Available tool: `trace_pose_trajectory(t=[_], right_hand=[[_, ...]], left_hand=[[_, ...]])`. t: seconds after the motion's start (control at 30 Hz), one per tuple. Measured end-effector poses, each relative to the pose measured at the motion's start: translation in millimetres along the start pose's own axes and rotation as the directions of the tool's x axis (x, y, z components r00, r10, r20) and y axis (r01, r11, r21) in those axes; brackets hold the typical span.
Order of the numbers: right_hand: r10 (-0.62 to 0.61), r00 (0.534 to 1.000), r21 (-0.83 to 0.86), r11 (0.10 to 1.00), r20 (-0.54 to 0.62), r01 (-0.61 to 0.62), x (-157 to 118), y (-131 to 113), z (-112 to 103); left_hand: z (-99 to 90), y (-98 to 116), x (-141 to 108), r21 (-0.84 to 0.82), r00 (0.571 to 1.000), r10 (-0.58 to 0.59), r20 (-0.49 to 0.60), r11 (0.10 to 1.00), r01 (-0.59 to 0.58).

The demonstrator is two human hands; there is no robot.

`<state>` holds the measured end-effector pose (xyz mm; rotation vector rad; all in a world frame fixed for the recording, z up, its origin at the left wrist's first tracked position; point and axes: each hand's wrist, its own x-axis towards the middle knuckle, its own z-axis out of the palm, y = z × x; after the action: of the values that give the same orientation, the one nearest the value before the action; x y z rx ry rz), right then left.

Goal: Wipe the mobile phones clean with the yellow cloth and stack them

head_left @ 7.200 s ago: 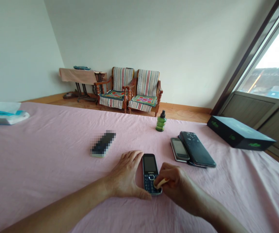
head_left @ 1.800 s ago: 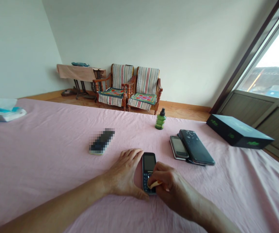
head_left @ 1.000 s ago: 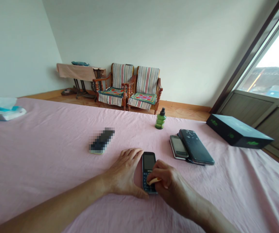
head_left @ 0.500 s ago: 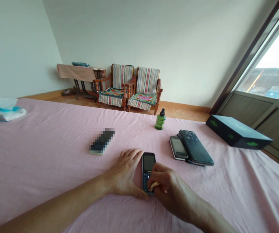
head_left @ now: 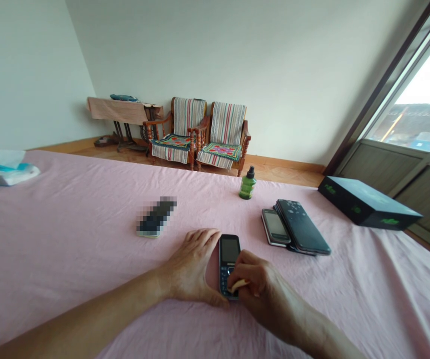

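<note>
The left hand (head_left: 194, 267) is spread on the pink cloth (head_left: 69, 239), bracketing a keypad phone (head_left: 228, 257) lying face up, long axis running near to far, screen end farthest; the right hand (head_left: 254, 279) pinches a yellowish piece (head_left: 240, 284) over its lower half.

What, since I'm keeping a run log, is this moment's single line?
left hand: spread beside keypad phone | right hand: pinching yellowish piece at phone's keys | green bottle: upright beyond

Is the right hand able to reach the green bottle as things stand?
Probably, with a forward stretch: nothing stands between the right hand and the green bottle. But it pinches a pale yellow piece over the keypad phone and may need freeing first.
</note>
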<state>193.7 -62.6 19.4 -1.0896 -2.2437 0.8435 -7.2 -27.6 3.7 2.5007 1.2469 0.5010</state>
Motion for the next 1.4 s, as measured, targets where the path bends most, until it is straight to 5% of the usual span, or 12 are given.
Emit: trace_pose_trajectory(t=[0.83, 1.03, 1.23, 1.4], right_hand=[[-0.004, 1.0, 0.008, 1.0, -0.026, 0.005, 1, 1, -2], [-0.066, 0.99, 0.126, 0.991, 0.121, 0.051, -4, -9, -13], [0.031, 0.994, 0.022, 0.999, -0.109, -0.029, 0, 12, -23], [0.055, 0.997, 0.029, 0.998, -0.047, -0.053, -1, 17, -23]], left_hand=[[-3.2, 4, 0, 0.01, 1.0, -0.025, 0.017, 1.0, 0.025], [-1.8, 1, 0, 0.012, 1.0, -0.009, 0.003, 1.0, 0.009], [-2.2, -1, -1, 0.034, 0.998, -0.034, 0.052, 0.999, 0.032], [-4.0, 2, -1, 0.051, 0.995, -0.039, 0.088, 0.998, 0.035]])
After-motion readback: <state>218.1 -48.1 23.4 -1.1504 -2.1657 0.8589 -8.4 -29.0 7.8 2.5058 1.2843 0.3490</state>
